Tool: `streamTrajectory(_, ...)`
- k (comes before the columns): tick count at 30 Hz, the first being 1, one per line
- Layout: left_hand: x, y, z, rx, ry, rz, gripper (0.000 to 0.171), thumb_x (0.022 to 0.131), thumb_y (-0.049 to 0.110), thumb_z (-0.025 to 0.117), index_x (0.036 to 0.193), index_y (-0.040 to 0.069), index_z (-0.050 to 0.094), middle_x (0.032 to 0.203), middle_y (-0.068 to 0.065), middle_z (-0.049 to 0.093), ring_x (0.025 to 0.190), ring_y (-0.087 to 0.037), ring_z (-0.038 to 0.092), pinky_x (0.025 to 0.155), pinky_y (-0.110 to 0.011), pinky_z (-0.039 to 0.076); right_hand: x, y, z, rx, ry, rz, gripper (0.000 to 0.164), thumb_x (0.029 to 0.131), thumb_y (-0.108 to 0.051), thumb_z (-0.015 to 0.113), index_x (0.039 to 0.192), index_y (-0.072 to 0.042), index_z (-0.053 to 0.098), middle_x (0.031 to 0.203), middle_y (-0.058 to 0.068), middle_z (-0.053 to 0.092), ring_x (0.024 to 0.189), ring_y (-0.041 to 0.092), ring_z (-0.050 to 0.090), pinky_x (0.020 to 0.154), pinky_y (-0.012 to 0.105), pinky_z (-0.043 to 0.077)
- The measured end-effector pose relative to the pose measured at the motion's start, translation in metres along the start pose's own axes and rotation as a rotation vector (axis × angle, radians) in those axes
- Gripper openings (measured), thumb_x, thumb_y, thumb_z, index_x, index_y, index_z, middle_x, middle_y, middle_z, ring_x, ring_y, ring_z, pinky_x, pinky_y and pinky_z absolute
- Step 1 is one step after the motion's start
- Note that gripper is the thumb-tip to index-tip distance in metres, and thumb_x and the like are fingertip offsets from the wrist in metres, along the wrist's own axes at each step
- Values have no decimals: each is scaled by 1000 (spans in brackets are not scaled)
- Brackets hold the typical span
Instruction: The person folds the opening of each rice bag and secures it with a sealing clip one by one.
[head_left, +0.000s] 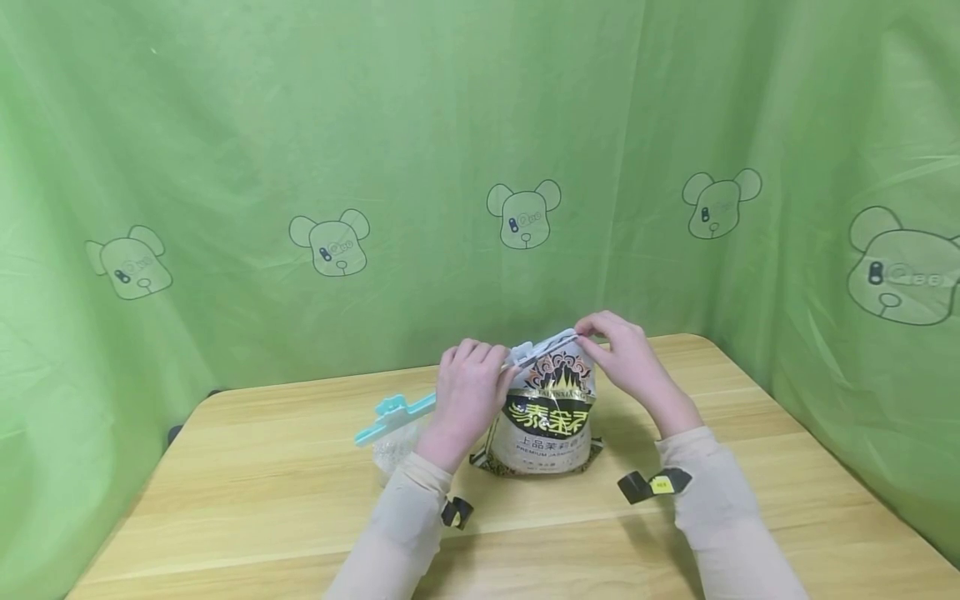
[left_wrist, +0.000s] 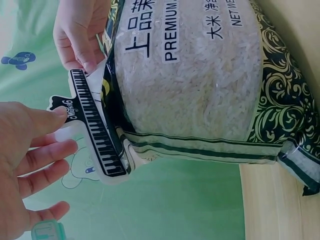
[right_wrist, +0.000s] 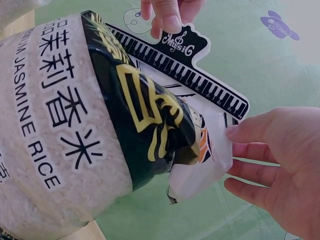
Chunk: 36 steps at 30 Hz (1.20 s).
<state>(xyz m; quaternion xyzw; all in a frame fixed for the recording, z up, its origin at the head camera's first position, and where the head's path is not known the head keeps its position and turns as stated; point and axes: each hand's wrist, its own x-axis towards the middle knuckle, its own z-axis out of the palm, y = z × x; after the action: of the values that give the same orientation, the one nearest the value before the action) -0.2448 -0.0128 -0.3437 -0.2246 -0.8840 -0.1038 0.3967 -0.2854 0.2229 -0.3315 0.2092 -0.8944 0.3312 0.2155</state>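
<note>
A bag of jasmine rice (head_left: 547, 425) stands upright on the table, its clear front showing white grains. Across its top lies a sealing clip (left_wrist: 97, 127) printed with black-and-white piano keys and the word Music. My left hand (head_left: 468, 387) pinches the clip's tab between thumb and fingers, which the left wrist view shows from the side. At the other end of the clip, my right hand (right_wrist: 280, 160) pinches the bag's pale top corner, thumb on the near side and fingers behind. In the head view my left hand hides one end of the clip.
Left of the rice bag, partly behind my left forearm, stands a smaller clear bag (head_left: 393, 450) of pale grains with a turquoise clip (head_left: 393, 419) along its top. The wooden table (head_left: 262, 492) is bordered by a green curtain (head_left: 420, 108) printed with bear heads.
</note>
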Motion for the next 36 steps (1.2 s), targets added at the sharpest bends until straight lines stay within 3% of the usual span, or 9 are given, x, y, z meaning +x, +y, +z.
streamTrajectory(7,0,0,-1,-39,-19,-24,21,89,34,69,101,17,69,97,2,74,94,-16,63,88,-36,52,0,0,0,2,-3,9,15,93,-7,61,105,1,64,106,20,66,101,37,63,93,56,51)
streamTrajectory(15,1,-2,-5,-63,-94,-54,25,90,36,67,105,17,68,100,1,73,94,-18,63,83,-35,52,0,0,-1,8,-6,8,15,92,-5,62,106,1,65,106,20,67,101,37,63,94,56,51)
streamTrajectory(36,5,-16,-16,-55,-248,-92,31,91,43,64,112,21,68,112,1,71,104,-20,62,88,-39,51,0,2,-4,3,-13,14,20,93,-9,62,109,1,65,112,21,66,106,37,62,95,56,50)
